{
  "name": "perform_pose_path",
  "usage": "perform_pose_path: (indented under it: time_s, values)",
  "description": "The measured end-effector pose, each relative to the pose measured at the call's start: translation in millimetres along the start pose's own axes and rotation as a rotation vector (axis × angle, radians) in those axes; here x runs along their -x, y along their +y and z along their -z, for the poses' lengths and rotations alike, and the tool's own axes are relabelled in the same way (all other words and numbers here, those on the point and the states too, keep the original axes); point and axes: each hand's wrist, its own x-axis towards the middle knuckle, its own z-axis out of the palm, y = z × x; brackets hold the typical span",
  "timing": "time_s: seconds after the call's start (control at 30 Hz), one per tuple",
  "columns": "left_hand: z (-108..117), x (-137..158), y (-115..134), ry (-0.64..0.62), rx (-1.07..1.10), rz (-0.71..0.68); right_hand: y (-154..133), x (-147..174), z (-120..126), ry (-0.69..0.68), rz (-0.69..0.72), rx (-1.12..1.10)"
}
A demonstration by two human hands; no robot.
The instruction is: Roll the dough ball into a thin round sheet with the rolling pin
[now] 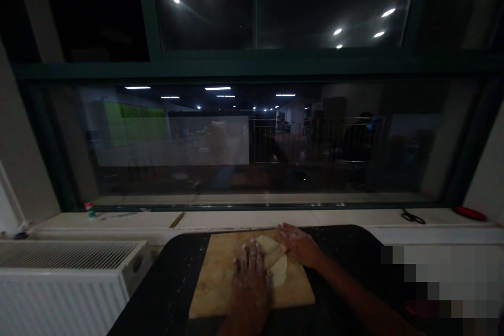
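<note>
On a wooden board lies a flat sheet of pale dough. A light wooden rolling pin lies slantwise across it, between my two hands. My left hand rests palm down with its fingers stretched out and apart, over the pin's near end, which it hides. At the far end of the pin, my right hand reaches in from the right, palm down, its fingers extended over that end rather than wrapped round it. Both hands are whitened, seemingly with flour.
The board sits on a dark table dusted with white specks. Behind it runs a white windowsill with black-handled scissors, a red round object and a small red-and-green container. A white radiator stands at left.
</note>
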Motion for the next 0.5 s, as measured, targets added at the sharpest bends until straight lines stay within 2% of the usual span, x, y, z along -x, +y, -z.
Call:
perform_pose_path:
  time_s: [0.13, 0.23, 0.37, 0.5]
  values:
    - [16.2, 15.3, 3.7, 0.035, 0.048, -0.117, -18.4, 42.4, 10.5, 0.069, -0.141, -0.007]
    - [19.4, 20.1, 1.4, 0.03, 0.063, -0.16, -27.2, 44.9, 16.8, 0.036, -0.187, 0.016]
    - [12.1, 10.9, -5.5, -0.017, 0.02, -0.094, -27.8, -2.3, 19.9, -0.169, -0.112, 0.167]
    - [0.9, -2.9, -19.8, -0.159, 0.006, 0.033, -21.6, -68.3, 11.0, -0.265, -0.036, 0.161]
